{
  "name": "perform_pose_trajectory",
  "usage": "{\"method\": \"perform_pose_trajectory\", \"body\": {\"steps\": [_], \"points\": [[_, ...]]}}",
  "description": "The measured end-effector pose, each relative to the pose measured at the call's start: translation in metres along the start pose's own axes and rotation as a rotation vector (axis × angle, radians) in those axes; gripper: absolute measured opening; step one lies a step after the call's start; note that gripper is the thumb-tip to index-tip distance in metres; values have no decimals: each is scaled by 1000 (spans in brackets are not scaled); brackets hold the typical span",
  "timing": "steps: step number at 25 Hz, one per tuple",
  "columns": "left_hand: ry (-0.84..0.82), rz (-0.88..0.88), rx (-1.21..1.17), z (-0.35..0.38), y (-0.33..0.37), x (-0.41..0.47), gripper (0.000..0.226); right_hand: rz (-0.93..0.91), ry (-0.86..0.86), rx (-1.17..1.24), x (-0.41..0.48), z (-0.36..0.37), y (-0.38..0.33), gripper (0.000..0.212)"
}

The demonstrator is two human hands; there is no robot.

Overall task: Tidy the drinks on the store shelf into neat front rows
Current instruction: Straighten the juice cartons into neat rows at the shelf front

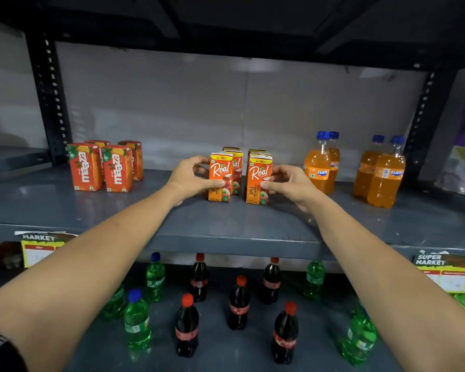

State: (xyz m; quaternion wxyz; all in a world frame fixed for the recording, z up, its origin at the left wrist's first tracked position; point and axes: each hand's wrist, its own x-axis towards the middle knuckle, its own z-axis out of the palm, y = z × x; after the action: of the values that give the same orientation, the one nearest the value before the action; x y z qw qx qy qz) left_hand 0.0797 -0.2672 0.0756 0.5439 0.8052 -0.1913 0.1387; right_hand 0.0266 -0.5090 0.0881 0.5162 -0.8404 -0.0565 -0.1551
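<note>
A: Entry. Two Real cartons up front on the upper shelf [226, 232], mid-span. Left carton [220, 176], right carton [258, 181]. Both upright, labels forward, a narrow gap between them, set well back from the shelf lip.

B: Hands?

A: Left hand [189, 177] wraps the left carton from its outer side: thumb across the lower front, fingers curled round toward the back. Right hand [290, 183] mirrors it on the right carton, thumb on the front face, fingers bent behind the far edge. Both partly closed on their cartons, not clenched. Cartons look seated on the shelf, not lifted.

B: Why that grip?

A: Judgement: side holds let each carton slide and square up without tipping; labels stay readable.

B: Behind them?

A: Back cartons [235, 167], at least one behind each front one, so two short files. Left file looks slightly skewed.

B: Neighbours?

A: Maaza cartons [102, 167] to the left, two by two, well apart. Fanta bottles [355, 167] to the right in two pairs; nearest is just beside the right hand, so there is knock risk.

B: Lower shelf?

A: Cola bottles [239, 304] and green bottles [137, 318], scattered, no rows. Likely undone.
</note>
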Motion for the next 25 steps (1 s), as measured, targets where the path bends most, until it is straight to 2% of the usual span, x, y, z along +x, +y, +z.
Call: {"method": "perform_pose_trajectory", "body": {"steps": [6,11,25], "points": [[-29,-10,-10,3,2,-2,70,19,-68,24,-2,0,0,50],[-24,12,23,6,4,-4,68,53,-31,47,-4,-1,-2,49],[-30,46,66,19,11,-5,67,7,23,-40,-9,1,-3,48]]}}
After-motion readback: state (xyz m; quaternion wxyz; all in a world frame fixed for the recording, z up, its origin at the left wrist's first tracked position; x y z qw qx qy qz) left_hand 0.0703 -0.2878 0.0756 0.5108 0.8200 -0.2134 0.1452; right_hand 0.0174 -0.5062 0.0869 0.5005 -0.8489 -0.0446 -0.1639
